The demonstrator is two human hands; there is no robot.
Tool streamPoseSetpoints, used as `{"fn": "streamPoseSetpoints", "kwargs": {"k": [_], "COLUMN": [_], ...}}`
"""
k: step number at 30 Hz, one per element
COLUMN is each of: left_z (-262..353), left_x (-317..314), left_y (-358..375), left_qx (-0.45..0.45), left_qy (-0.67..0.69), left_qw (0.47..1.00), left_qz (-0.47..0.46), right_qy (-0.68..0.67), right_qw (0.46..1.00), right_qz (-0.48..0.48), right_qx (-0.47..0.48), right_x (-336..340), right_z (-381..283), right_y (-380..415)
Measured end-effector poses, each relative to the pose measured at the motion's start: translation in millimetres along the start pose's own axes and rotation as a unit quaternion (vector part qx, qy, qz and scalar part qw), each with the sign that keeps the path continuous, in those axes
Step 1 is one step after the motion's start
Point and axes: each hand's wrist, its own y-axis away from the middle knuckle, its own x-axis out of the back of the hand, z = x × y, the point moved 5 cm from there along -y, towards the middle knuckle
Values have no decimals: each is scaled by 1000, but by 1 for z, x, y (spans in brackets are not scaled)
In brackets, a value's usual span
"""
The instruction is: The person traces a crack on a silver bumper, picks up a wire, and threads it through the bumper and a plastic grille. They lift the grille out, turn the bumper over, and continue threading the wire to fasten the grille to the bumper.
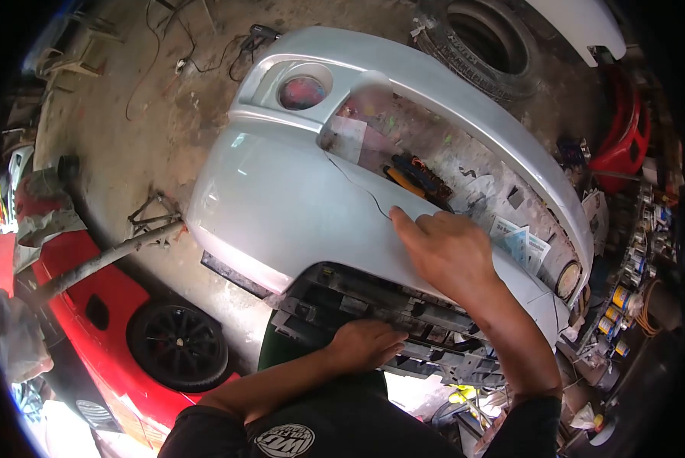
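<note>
The right hand overlies the silver bumper; shirt logo shows "W".

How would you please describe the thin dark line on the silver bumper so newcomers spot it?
Find the large silver bumper across the middle of the view, then the right hand over it. Up and left from that hand's index fingertip runs the thin dark line, crooked and narrow against the smooth, pale surface.
</note>
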Motion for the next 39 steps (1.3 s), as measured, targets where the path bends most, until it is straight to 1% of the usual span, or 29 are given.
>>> {"fn": "streamPoseSetpoints", "kwargs": {"k": [12, 15, 21, 24, 27, 39], "left_z": [1, 1, -1, -2, -2, -2], "left_x": [3, 2, 1, 1, 2, 2], "left_y": [0, 1, 2, 2, 2, 0], "left_qx": [-3, 0, -1, -1, 2, -8], "left_qy": [12, 18, 32, 33, 31, 35], "left_qw": [1000, 1000, 999, 999, 1000, 999], "left_qz": [11, 6, 6, 4, -1, 4], "right_qy": [-3, 15, 9, -15, -22, -29], "right_qw": [999, 1000, 1000, 997, 997, 989], "right_qz": [-44, 0, -9, -67, -71, -142], "right_qx": [-10, -11, -11, -18, -16, -17], "right_x": [1, 0, 3, 6, 7, 12], "right_z": [-4, -4, -5, -6, -5, -4], "right_y": [-6, -8, -9, -12, -14, -23]}}
